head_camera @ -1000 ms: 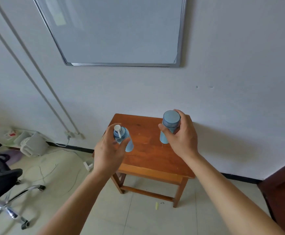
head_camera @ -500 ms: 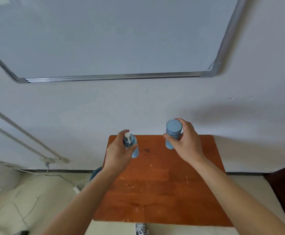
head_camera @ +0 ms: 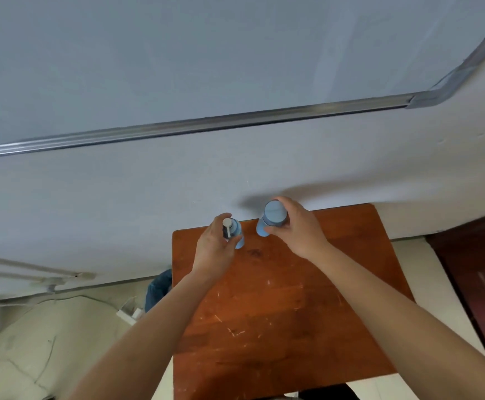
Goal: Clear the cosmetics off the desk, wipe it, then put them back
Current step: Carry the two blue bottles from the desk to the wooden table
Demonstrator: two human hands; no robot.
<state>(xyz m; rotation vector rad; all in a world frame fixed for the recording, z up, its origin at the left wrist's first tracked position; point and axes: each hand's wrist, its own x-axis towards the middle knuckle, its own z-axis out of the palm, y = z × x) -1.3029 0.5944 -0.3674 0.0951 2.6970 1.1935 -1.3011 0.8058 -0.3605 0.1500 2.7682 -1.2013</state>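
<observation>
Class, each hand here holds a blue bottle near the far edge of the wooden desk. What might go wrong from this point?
1. The left hand grips the pump bottle up near its nozzle; a squeeze there might squirt product onto the desk.
2. The right hand holds the capped bottle by its top, close to the desk's far edge by the wall; set down carelessly, it could tip.
3. With both hands full, neither could catch a slip.

The table (head_camera: 293, 313) is reddish varnished wood, smooth with a low sheen, scored by pale scratches. The pump bottle (head_camera: 237, 230) and the capped bottle (head_camera: 275, 214) look like matt light-blue plastic. The whiteboard frame (head_camera: 235, 120) is brushed metal; the wall (head_camera: 120, 197) is matt paint.
</observation>
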